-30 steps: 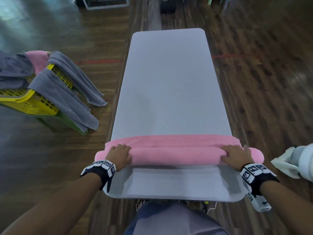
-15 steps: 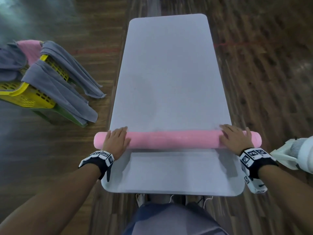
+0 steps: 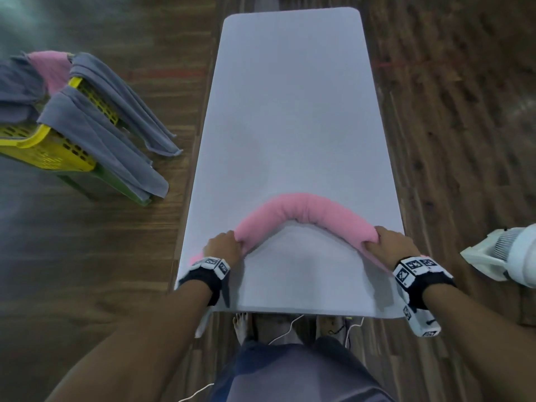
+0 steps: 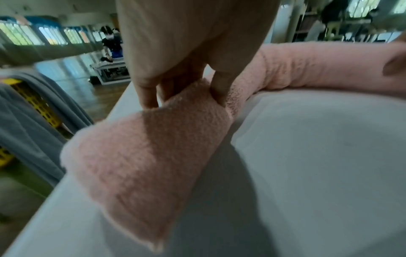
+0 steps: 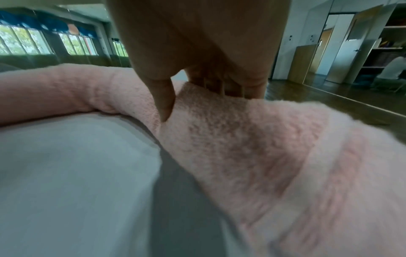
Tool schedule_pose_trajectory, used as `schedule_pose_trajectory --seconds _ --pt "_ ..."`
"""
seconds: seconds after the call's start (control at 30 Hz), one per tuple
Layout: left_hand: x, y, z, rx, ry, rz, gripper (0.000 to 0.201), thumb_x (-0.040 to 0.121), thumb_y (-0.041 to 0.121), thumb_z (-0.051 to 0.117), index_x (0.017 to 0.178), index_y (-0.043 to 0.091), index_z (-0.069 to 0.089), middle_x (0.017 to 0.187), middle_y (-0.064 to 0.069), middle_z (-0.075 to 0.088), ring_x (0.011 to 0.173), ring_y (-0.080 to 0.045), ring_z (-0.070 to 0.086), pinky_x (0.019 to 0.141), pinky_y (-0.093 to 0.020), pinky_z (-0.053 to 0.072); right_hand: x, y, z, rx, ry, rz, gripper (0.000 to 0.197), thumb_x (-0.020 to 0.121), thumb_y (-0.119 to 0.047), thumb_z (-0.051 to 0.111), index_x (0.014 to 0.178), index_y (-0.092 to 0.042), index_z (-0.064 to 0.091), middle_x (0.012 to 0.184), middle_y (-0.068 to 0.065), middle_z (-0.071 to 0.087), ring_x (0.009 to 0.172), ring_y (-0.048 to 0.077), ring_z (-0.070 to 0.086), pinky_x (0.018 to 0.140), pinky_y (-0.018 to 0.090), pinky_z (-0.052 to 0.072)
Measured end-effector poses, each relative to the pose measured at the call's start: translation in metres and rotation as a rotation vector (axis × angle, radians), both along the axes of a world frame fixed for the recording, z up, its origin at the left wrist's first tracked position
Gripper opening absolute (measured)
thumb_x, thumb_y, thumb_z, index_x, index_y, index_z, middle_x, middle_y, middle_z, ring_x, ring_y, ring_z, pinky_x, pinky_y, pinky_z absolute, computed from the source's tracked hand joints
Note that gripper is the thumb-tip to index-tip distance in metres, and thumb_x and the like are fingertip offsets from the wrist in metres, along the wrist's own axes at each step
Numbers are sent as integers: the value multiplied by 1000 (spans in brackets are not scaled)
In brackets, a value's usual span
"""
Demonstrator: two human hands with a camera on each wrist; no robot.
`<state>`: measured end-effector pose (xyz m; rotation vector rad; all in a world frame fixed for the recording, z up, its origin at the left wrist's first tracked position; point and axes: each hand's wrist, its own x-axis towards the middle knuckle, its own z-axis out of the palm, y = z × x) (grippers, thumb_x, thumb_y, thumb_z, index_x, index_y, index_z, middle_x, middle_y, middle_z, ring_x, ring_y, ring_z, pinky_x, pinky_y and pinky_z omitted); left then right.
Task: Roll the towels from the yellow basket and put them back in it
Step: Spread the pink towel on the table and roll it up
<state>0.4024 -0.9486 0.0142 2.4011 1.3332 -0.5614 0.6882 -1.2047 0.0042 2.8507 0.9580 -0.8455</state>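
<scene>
A rolled pink towel [image 3: 304, 211] lies bent into an arch across the near part of the grey table [image 3: 293, 97]. My left hand [image 3: 224, 246] grips the roll near its left end, thumb and fingers pinching it [image 4: 193, 97]. My right hand [image 3: 390, 243] grips it near the right end, fingers curled round it [image 5: 197, 111]. Both ends of the roll trail back past my wrists. The yellow basket [image 3: 43, 146] stands on the floor at the left, with grey towels [image 3: 95, 140] and a pink one [image 3: 50, 68] draped over its rim.
The basket rests on a green stand [image 3: 116, 187] left of the table. A white fan-like device [image 3: 504, 256] sits at the right edge. Wooden floor surrounds the table. Bare feet and cables [image 3: 290, 329] are under the table's near edge.
The towel went from half rolled to a full straight roll. Now both hands have closed round it and moved inward, bending the roll into an arch.
</scene>
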Motion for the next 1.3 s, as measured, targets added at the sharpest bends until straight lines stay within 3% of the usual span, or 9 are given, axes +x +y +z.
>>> schedule_pose_trajectory --seconds 0.27,0.53,0.67,0.77,0.9,1.03,1.17,1.23,1.3 --pt "36 -100 -2 -368 -139 283 50 91 43 51 117 2 56 121 -21 59 108 -38 56 86 -35 44 -102 21 -15 83 196 -234 53 84 -57 48 113 -13 53 109 15 64 91 35 62 82 37 50" --pt "28 -137 4 -563 -300 477 51 88 40 56 118 -1 56 117 -20 62 102 -36 61 86 -37 51 -140 21 0 243 280 -303 51 89 -40 49 132 -19 30 104 13 58 83 32 54 70 35 41" --pt "27 -144 9 -554 -290 378 49 94 41 49 117 -2 55 118 -20 61 101 -34 59 85 -35 49 -145 30 7 250 243 -288 58 85 -47 52 130 -11 40 126 15 49 108 34 51 92 43 44" --pt "23 -153 13 -688 -297 187 42 98 30 47 124 -3 51 122 -17 58 104 -29 57 82 -28 45 -154 38 14 141 180 -293 106 68 -74 59 146 -12 22 143 13 37 130 32 39 107 50 31" --pt "8 -152 0 -863 -268 -52 60 84 35 67 128 -1 46 97 -7 56 82 -19 53 77 -30 48 -151 38 16 -3 105 -139 145 52 -82 67 151 -13 -14 158 14 12 144 32 16 113 59 11" --pt "-11 -140 -4 -844 -179 -128 71 89 32 64 147 10 29 127 -13 54 109 -25 54 98 -33 43 -159 49 7 -109 21 -62 144 56 -77 70 150 -10 -16 157 16 12 143 33 18 112 60 18" --pt "-57 -127 -13 -814 -196 -17 60 85 37 66 139 21 46 135 -4 55 119 -18 53 105 -28 37 -157 53 6 -23 -85 154 124 64 -75 65 150 -9 5 147 11 32 129 33 39 104 51 33" --pt "-92 -130 -15 -732 -224 106 45 90 30 63 133 20 54 122 0 59 110 -14 54 94 -19 36 -158 55 0 6 -90 338 126 61 -77 65 150 -9 8 146 11 32 129 33 38 107 54 30" --pt "-132 -144 -23 -634 -235 299 35 92 26 59 127 19 58 118 -6 62 111 -19 56 89 -21 37 -163 60 -5 -9 -85 466 132 58 -80 64 151 -10 3 150 11 27 134 33 33 109 59 23"
